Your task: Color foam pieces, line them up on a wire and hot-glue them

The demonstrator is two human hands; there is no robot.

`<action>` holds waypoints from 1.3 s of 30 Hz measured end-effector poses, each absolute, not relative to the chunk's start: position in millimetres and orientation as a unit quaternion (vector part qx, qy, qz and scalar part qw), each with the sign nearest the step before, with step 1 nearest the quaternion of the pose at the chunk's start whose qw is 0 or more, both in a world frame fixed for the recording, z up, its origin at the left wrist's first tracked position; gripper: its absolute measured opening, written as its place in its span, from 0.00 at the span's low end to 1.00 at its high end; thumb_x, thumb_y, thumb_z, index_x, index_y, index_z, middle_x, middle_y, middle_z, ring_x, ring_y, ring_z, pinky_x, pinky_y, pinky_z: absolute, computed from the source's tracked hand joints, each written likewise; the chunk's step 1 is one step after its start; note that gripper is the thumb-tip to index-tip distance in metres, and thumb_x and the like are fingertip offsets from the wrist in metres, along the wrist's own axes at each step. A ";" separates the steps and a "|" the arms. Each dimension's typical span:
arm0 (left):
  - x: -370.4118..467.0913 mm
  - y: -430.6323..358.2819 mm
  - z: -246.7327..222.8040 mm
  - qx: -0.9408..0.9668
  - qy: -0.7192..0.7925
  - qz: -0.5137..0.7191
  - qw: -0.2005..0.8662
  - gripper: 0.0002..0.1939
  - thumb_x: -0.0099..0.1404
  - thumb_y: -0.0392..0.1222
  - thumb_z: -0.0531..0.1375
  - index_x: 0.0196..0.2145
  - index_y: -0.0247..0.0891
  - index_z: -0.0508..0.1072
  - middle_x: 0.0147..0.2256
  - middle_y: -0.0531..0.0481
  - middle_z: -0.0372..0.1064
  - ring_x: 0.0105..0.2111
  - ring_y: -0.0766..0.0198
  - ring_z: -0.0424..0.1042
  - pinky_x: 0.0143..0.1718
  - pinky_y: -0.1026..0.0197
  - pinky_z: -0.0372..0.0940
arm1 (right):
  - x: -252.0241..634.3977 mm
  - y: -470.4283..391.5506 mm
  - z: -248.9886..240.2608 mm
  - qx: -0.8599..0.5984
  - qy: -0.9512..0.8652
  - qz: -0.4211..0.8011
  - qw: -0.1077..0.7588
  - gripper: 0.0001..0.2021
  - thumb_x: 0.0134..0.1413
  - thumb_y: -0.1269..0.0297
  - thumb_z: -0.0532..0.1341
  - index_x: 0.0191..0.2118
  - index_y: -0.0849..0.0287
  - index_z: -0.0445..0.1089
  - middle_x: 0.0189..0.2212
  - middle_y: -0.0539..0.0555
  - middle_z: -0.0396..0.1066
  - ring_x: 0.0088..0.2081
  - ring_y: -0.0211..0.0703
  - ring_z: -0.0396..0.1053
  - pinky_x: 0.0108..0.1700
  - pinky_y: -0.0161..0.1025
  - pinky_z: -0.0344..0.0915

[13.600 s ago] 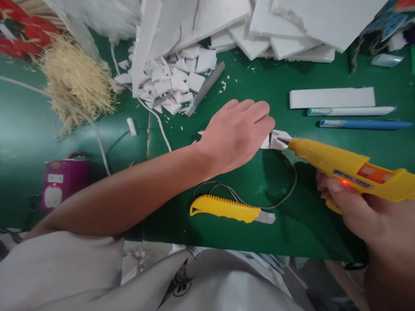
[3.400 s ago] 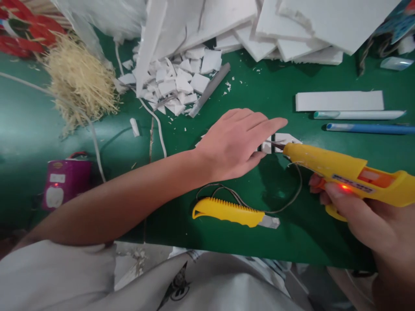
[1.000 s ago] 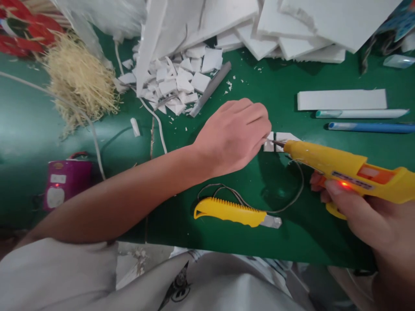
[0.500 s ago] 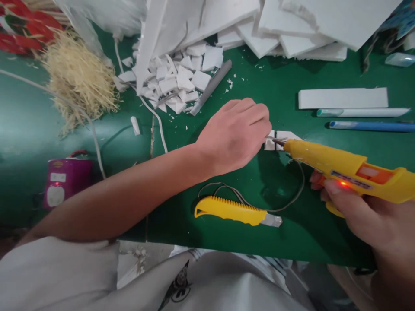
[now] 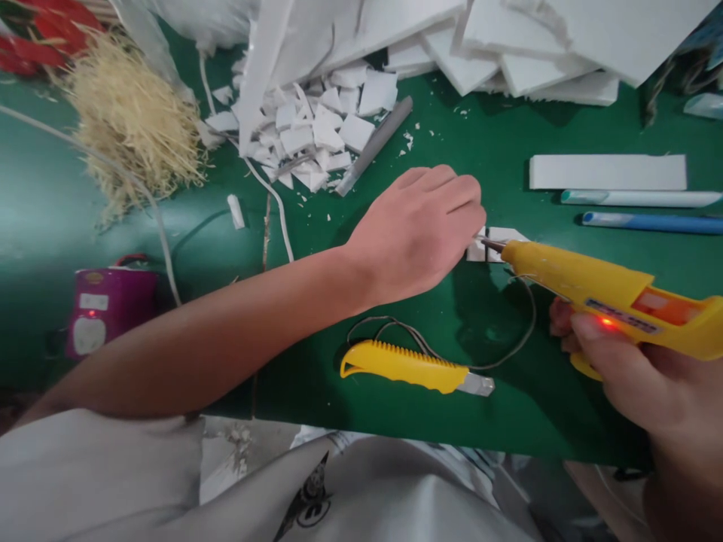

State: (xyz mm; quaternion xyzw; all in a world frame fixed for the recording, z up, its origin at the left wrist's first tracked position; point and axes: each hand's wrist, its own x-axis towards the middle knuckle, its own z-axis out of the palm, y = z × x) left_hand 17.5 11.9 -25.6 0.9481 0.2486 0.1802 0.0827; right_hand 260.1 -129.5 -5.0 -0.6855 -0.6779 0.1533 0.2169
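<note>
My right hand (image 5: 615,354) is wrapped round the handle of a yellow glue gun (image 5: 581,278) with a lit red light. Its metal nozzle touches or hovers just over small white foam pieces (image 5: 505,235) lying on the green table (image 5: 395,410). My left hand (image 5: 421,226) is closed, back upward, at the left end of these pieces. Its fingertips are bent under and hidden, so what they pinch cannot be made out. Below both hands lies a yellow utility knife (image 5: 407,366), its blade pointing right.
White foam scraps (image 5: 324,135) and a grey stick (image 5: 377,144) lie behind my left hand, with foam sheets (image 5: 520,38) beyond. Pens (image 5: 649,221) and a foam bar (image 5: 607,172) are at right. Straw (image 5: 138,124), a purple power box (image 5: 113,309) and cables are at left.
The view has shifted slightly, so most things sit a little differently in the picture. My left hand and the glue gun keep nearly the same places at the foam pieces.
</note>
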 end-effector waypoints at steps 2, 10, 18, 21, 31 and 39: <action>17.0 12.2 -25.8 0.950 0.245 0.180 0.075 0.17 0.79 0.38 0.46 0.39 0.40 0.74 0.46 0.48 0.75 0.46 0.57 0.74 0.50 0.51 0.68 | 261.4 -128.9 -0.3 -0.668 -0.684 0.185 0.229 0.23 0.66 0.38 0.58 0.29 0.51 0.69 0.25 0.54 0.76 0.26 0.47 0.76 0.23 0.40 0.69; 15.0 13.4 -26.7 0.956 0.229 0.172 0.060 0.17 0.80 0.40 0.45 0.41 0.38 0.73 0.47 0.47 0.75 0.47 0.58 0.73 0.51 0.52 0.66 | 257.3 -131.6 -6.1 -0.666 -0.682 0.137 0.269 0.24 0.66 0.35 0.56 0.29 0.49 0.68 0.21 0.51 0.73 0.23 0.46 0.74 0.22 0.41 0.68; 18.3 13.8 -24.7 0.955 0.243 0.153 0.073 0.18 0.79 0.38 0.45 0.41 0.38 0.75 0.48 0.45 0.76 0.47 0.57 0.73 0.51 0.51 0.65 | 270.3 -130.9 -1.2 -0.648 -0.711 0.171 0.213 0.18 0.65 0.44 0.61 0.31 0.51 0.72 0.28 0.53 0.77 0.28 0.48 0.77 0.26 0.42 0.72; 18.5 13.9 -24.3 0.955 0.243 0.157 0.072 0.18 0.79 0.38 0.45 0.41 0.39 0.75 0.48 0.46 0.76 0.46 0.57 0.73 0.51 0.51 0.65 | 268.0 -133.5 -2.0 -0.675 -0.694 0.146 0.203 0.17 0.65 0.45 0.59 0.34 0.50 0.74 0.29 0.54 0.76 0.33 0.52 0.78 0.29 0.44 0.73; 18.4 13.7 -23.6 0.953 0.244 0.160 0.083 0.20 0.79 0.35 0.43 0.40 0.37 0.74 0.47 0.45 0.76 0.47 0.56 0.74 0.52 0.50 0.66 | 260.8 -132.2 -3.0 -0.694 -0.681 0.121 0.202 0.15 0.63 0.45 0.60 0.37 0.48 0.77 0.30 0.54 0.75 0.39 0.55 0.79 0.30 0.44 0.73; 18.9 12.6 -23.3 0.953 0.246 0.159 0.079 0.22 0.79 0.35 0.41 0.41 0.37 0.75 0.47 0.46 0.76 0.48 0.56 0.74 0.52 0.50 0.67 | 265.1 -131.4 1.8 -0.647 -0.710 0.177 0.215 0.18 0.67 0.45 0.59 0.29 0.50 0.68 0.22 0.50 0.73 0.24 0.44 0.74 0.23 0.38 0.69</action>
